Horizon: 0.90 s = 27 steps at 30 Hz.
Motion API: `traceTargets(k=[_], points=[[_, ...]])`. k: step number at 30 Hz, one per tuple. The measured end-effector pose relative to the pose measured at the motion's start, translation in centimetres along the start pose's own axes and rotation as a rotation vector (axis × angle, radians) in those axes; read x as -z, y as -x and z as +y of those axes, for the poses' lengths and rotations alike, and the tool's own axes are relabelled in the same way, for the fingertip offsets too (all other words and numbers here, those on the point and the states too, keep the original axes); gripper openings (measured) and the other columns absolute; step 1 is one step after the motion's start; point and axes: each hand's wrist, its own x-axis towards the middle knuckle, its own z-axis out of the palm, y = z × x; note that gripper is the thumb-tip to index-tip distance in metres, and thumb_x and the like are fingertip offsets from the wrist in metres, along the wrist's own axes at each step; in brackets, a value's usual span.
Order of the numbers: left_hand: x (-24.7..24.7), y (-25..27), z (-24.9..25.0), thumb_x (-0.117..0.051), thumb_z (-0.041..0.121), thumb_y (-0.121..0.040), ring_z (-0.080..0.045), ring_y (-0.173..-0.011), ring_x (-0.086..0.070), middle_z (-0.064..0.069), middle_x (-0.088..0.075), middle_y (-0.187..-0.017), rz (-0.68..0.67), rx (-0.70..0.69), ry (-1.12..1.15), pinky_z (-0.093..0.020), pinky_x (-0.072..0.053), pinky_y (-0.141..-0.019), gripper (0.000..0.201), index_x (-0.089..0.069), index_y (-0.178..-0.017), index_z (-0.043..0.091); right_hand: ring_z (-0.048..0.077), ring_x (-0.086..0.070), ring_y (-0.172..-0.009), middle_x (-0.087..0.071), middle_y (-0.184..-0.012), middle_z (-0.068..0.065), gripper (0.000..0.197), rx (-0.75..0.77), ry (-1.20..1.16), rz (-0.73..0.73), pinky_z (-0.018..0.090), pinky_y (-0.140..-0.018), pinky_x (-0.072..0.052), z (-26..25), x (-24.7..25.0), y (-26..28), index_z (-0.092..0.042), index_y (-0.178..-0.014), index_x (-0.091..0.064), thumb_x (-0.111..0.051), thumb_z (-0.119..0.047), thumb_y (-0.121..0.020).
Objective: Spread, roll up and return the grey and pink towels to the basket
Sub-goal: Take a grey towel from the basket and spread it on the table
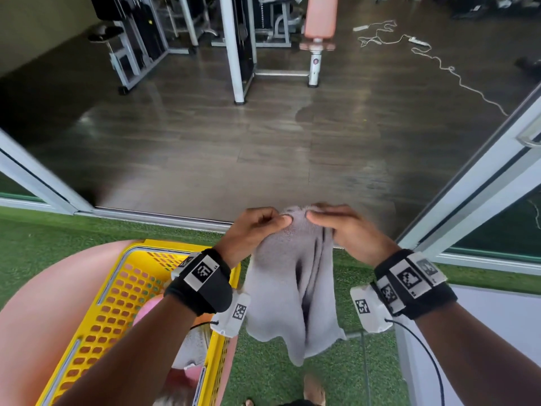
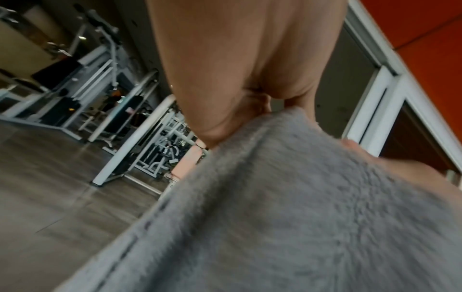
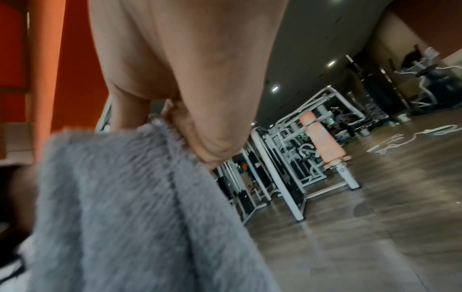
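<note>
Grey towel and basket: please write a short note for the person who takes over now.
Left hand and right hand both pinch the top edge of the grey towel, which hangs bunched in the air beside the yellow basket. Pink cloth, likely the pink towel, lies in the basket. Done: grey towel taken out. Left: spread and roll it, return it, then the pink one.

The grey towel (image 1: 288,285) hides the fingertips of both hands: past the fingers (image 1: 265,217) of the left hand (image 1: 251,232) and under the right hand (image 1: 348,230), the pinched edge cannot be seen. In both wrist views the towel is blurred and cut off by the bottom edge. Below the fingers, the left forearm covers much of the yellow basket (image 1: 117,291); the pink towel (image 1: 147,310) inside shows only partly.
</note>
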Motion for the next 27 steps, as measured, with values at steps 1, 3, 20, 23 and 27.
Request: traceTargets(k=[1, 3, 20, 23, 27], points=[[0.2, -0.3, 0.3, -0.063, 0.025, -0.093, -0.013, -0.066, -0.035, 0.000, -0.039, -0.067, 0.018, -0.010, 0.002, -0.028, -0.028, -0.059, 0.030, -0.054, -0.067, 0.013, 0.043, -0.060, -0.114, -0.065, -0.118, 0.026, 0.044, -0.034, 0.021, -0.040, 0.061, -0.106, -0.038, 0.6, -1.0, 0.2, 0.003, -0.112, -0.065, -0.069, -0.034, -0.088], [0.3, -0.6, 0.9, -0.063, 0.021, -0.093, -0.010, -0.064, -0.035, 0.004, -0.040, -0.065, 0.003, -0.026, -0.028, -0.023, -0.028, -0.056, 0.028, -0.055, -0.066, 0.018, 0.046, -0.064, -0.102, -0.060, -0.110, 0.036, 0.060, -0.064, 0.171, -0.126, 0.066, -0.095, -0.043, 0.9, -2.1, 0.6, 0.009, -0.107, -0.063, -0.071, -0.047, -0.085], [0.2, 0.0, 1.5, -0.067, 0.031, -0.089, -0.017, -0.073, -0.045, -0.005, -0.051, -0.075, -0.072, 0.055, 0.118, -0.034, -0.033, -0.066, 0.026, -0.069, -0.073, 0.011, 0.041, -0.063, -0.110, -0.066, -0.117, 0.027, 0.034, 0.078, -0.180, 0.157, 0.053, -0.103, -0.046, -1.5, 0.3, 0.4, 0.011, -0.113, -0.063, -0.060, -0.017, -0.095], [0.5, -0.5, 1.9, -0.066, 0.029, -0.090, -0.015, -0.071, -0.043, -0.002, -0.049, -0.072, -0.040, 0.015, 0.087, -0.033, -0.034, -0.065, 0.030, -0.064, -0.070, 0.007, 0.036, -0.064, -0.101, -0.066, -0.111, 0.026, 0.040, 0.029, 0.068, -0.009, 0.051, -0.096, -0.046, 0.0, -1.6, 0.5, 0.008, -0.110, -0.063, -0.060, -0.030, -0.096], [0.1, -0.4, 1.5, -0.065, 0.016, -0.091, -0.008, -0.065, -0.039, 0.008, -0.046, -0.064, -0.098, 0.022, 0.013, -0.022, -0.029, -0.059, 0.029, -0.062, -0.062, 0.021, 0.026, -0.061, -0.085, -0.064, -0.092, 0.032, 0.038, 0.140, 0.016, 0.161, 0.045, -0.082, -0.047, -0.6, -0.7, 0.7, 0.014, -0.093, -0.063, -0.062, -0.024, -0.093]])
